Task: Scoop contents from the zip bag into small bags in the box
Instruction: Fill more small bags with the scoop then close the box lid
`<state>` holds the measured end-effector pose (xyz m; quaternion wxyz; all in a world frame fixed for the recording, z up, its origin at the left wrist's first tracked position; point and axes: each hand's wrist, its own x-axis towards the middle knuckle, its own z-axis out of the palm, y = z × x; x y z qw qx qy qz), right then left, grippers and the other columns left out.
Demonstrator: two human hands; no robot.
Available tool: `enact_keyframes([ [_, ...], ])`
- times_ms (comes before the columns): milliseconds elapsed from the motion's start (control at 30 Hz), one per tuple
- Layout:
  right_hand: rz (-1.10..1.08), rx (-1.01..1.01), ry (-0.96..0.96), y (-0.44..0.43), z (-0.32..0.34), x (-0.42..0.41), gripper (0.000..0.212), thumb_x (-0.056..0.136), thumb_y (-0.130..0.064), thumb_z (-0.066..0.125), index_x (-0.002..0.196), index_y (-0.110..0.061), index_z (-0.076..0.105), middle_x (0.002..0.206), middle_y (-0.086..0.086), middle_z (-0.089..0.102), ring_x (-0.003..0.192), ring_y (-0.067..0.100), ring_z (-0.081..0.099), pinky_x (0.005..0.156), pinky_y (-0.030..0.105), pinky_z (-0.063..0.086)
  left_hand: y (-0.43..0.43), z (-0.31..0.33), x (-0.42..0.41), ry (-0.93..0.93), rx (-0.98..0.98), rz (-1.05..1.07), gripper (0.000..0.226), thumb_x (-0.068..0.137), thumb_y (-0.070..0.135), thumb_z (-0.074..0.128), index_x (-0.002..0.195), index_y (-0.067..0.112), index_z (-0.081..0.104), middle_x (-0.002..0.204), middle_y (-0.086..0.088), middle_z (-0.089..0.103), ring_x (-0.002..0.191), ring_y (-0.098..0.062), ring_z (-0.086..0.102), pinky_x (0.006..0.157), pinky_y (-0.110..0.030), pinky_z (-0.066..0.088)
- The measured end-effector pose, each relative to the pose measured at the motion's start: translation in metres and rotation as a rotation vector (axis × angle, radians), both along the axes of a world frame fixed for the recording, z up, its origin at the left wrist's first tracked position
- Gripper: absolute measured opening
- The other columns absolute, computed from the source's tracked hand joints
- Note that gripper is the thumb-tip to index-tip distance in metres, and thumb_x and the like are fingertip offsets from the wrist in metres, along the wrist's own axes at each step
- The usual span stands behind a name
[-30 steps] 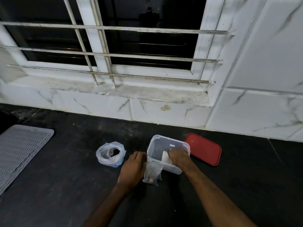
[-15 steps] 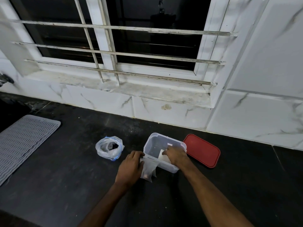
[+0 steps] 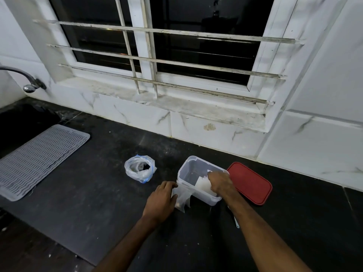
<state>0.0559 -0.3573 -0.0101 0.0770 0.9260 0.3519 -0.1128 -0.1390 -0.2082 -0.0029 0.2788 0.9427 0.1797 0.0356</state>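
Note:
A clear plastic box (image 3: pixel 188 165) stands open on the dark counter. My right hand (image 3: pixel 220 183) reaches into its near right side and grips a stack of small white bags (image 3: pixel 202 185). A small clear bag (image 3: pixel 181 199) with something pale at its bottom hangs against the box's front left corner, and my left hand (image 3: pixel 163 199) holds it there. The zip bag (image 3: pixel 140 169), clear with a blue strip, sits open to the left of the box, apart from both hands.
A red lid (image 3: pixel 250 183) lies flat right of the box. A thin pale utensil (image 3: pixel 235 222) pokes out from under my right forearm. A grey ridged mat (image 3: pixel 37 158) covers the counter's left end beside a sink with a tap (image 3: pixel 29 83). A tiled wall and barred window stand behind.
The camera has tilted up and panned left, so the tap and sink came into view. Both hands stay at the box, with the small bag still held.

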Motion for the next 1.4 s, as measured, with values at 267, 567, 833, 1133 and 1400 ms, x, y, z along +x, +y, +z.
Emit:
enact_keyframes([
  [267, -0.074, 0.06, -0.013, 0.004, 0.0, -0.006, 0.032, 0.094, -0.013, 0.057, 0.126, -0.012, 0.056, 0.123, 0.006, 0.065, 0.114, 0.024, 0.062, 0.093, 0.033, 0.049, 0.01, 0.007, -0.003, 0.017, 0.007, 0.016, 0.036, 0.096, 0.033, 0.054, 0.13, 0.027, 0.047, 0.134, 0.005, 0.05, 0.116, -0.008, 0.053, 0.095, -0.026, 0.048],
  [567, -0.042, 0.031, -0.045, 0.011, 0.005, -0.003, 0.029, 0.093, -0.013, 0.054, 0.12, -0.017, 0.063, 0.12, 0.003, 0.067, 0.112, 0.023, 0.063, 0.089, 0.034, 0.051, 0.015, 0.01, 0.001, 0.002, 0.03, 0.013, 0.03, 0.097, 0.03, 0.052, 0.126, 0.026, 0.049, 0.13, 0.006, 0.051, 0.108, -0.009, 0.056, 0.084, -0.022, 0.045],
  [833, -0.052, 0.514, -0.396, 0.029, 0.064, -0.034, 0.018, 0.079, -0.014, 0.064, 0.095, -0.006, 0.068, 0.096, 0.012, 0.063, 0.087, 0.027, 0.059, 0.061, 0.035, 0.05, 0.005, 0.02, 0.016, -0.227, -0.259, 0.124, 0.012, 0.096, 0.038, 0.052, 0.097, 0.03, 0.061, 0.08, 0.013, 0.067, 0.074, -0.004, 0.063, 0.07, -0.034, 0.055],
  [1133, -0.049, 0.859, 0.109, 0.051, 0.06, -0.107, 0.02, 0.097, -0.012, 0.053, 0.11, -0.016, 0.067, 0.115, -0.003, 0.061, 0.108, 0.008, 0.053, 0.093, 0.018, 0.041, 0.02, 0.034, 0.021, -0.281, -0.651, 0.151, 0.031, 0.091, 0.044, 0.06, 0.088, 0.013, 0.062, 0.083, -0.005, 0.07, 0.073, -0.021, 0.068, 0.06, -0.037, 0.052],
  [1400, -0.211, 0.858, 0.17, 0.085, 0.072, -0.124, 0.02, 0.097, -0.023, 0.057, 0.109, -0.02, 0.072, 0.108, -0.006, 0.066, 0.099, 0.004, 0.057, 0.09, 0.019, 0.046, 0.076, 0.038, 0.007, -0.214, -0.421, 0.029, 0.021, 0.097, 0.026, 0.052, 0.083, 0.015, 0.063, 0.077, 0.001, 0.069, 0.071, -0.009, 0.065, 0.066, -0.034, 0.054],
])
